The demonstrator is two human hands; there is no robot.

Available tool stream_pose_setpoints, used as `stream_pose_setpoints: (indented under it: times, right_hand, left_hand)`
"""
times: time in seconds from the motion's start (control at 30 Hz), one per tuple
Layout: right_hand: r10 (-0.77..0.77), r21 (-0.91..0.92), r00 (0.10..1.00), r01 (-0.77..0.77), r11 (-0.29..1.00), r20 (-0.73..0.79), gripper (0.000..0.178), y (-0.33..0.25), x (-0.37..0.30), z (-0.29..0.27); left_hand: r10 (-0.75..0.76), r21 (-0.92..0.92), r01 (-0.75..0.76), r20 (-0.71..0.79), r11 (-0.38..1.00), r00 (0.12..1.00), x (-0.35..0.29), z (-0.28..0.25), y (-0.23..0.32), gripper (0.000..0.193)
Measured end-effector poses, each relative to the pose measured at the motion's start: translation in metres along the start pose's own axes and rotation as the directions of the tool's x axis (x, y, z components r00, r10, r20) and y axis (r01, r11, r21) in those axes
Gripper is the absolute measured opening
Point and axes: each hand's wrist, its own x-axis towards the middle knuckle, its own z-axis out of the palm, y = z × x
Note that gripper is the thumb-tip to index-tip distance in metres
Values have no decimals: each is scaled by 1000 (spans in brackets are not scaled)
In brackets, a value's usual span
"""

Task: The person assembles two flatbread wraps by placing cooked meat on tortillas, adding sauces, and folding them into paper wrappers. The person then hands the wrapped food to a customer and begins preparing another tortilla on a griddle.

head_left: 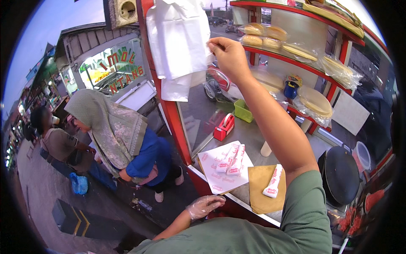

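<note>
The right hand [228, 57] is raised, its thumb and fingertips pressed together, seemingly pinching the edge of the white plastic bags [179, 42] at its 9 o'clock. Plucking at 1 bag looks like the step in hand; the next move calls for a light, separating pull. The bags hang with their long axis along 12–6 o'clock, loose ends toward 6. Farther toward 6 o'clock, 2 wrapped rolls [237, 161] lie aligned roughly 1–7 on white paper [213, 180]. Beyond, the gloved left hand [205, 206] curls loosely; whether it grips anything cannot be told.
</note>
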Motion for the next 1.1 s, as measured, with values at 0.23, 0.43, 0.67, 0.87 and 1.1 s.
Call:
stream_pose_setpoints:
  times: [0.23,0.43,0.67,0.87,1.1]
  right_hand:
    - [23,61,999,-22,998,-22,12,-7,8,-8]
    - [233,283,962,-265,922,141,22,-6,14,-1]
    - [243,389,928,-342,855,282,11,-9,12,-8]
    - [221,409,948,-299,862,227,19,-12,16,-10]
    - [173,109,936,-215,970,305,31,-19,15,-20]
  left_hand:
    - [-27,-78,22,-65,997,998,-3,6,-5,33]
    - [-60,-26,60,-3,998,998,5,5,0,34]
    - [-40,9,40,-4,999,999,15,5,-10,34]
    - [-75,9,75,45,997,996,21,3,-11,31]
    - [-74,45,72,41,996,996,26,11,-2,32]
